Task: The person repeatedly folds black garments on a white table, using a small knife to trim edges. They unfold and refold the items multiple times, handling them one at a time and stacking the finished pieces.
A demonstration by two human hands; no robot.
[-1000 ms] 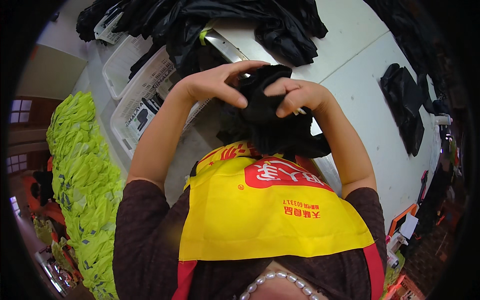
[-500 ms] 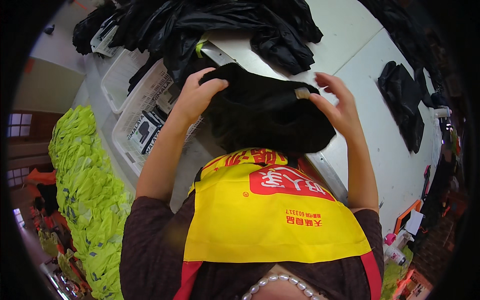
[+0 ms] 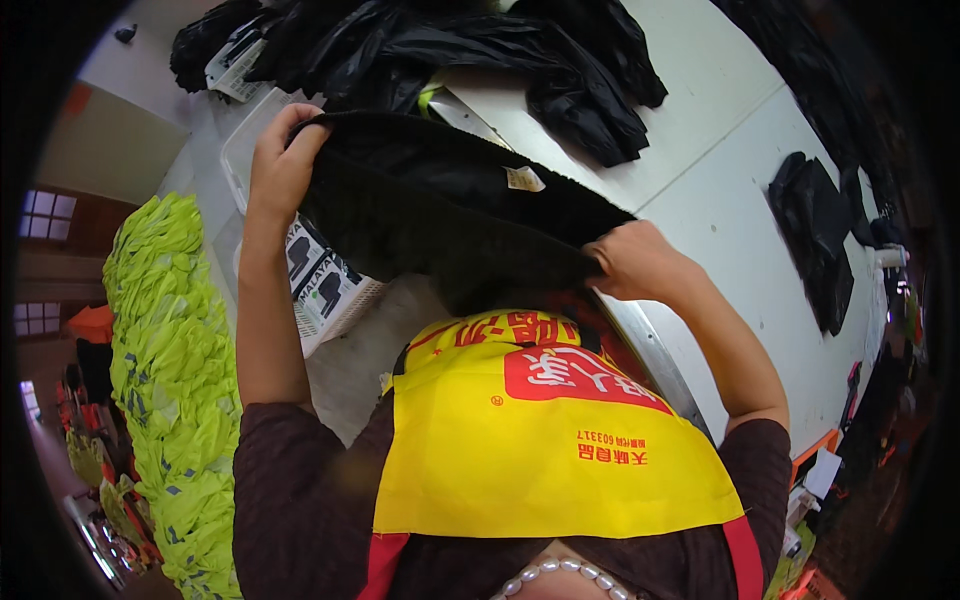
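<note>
Left hand (image 3: pixel 284 165) and right hand (image 3: pixel 640 260) grip opposite ends of black cloth (image 3: pixel 440 205). Pale tabletop (image 3: pixel 740 220) beyond; lime-green heap (image 3: pixel 175 400) left; rim panes (image 3: pixel 47 215), perhaps windows.

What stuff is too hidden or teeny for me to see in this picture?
All in the head view, now:
Right hand: its fingertips are hidden, curled in against the black cloth.
White tag: any writing on it is too small and blurred to read.
White basket: the black cloth covers part of it.
Black pile: the top edge cuts it off.
Necklace: the bottom edge cuts it off.
</note>
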